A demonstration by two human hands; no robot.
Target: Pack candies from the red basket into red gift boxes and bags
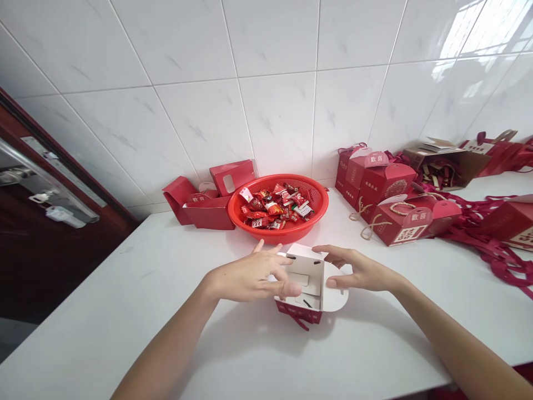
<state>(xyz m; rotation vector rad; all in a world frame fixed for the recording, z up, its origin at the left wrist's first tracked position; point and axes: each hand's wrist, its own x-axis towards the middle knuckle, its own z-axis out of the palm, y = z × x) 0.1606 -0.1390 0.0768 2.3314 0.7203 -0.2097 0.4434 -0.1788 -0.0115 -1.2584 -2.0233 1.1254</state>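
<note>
A small gift box (322,286), red outside and white inside, stands with its top open and its flaps folded outward in front of me. A dark red ribbon (298,321) hangs at its near side. My left hand (256,278) reaches over the box's left side, fingers spread and holding nothing. My right hand (358,269) is at the right flap, thumb on the white flap and index finger by the far flap, with thumb and fingers apart. Behind the box, a red plastic basket (277,233) holds several wrapped candies (275,206).
Open red boxes (210,214) lean left of the basket. Several finished-looking red boxes (385,183) with twine handles stand at right, before a cardboard carton (447,161). Loose red ribbons (466,233) lie on the white table (145,283). A tiled wall (275,111) rises behind.
</note>
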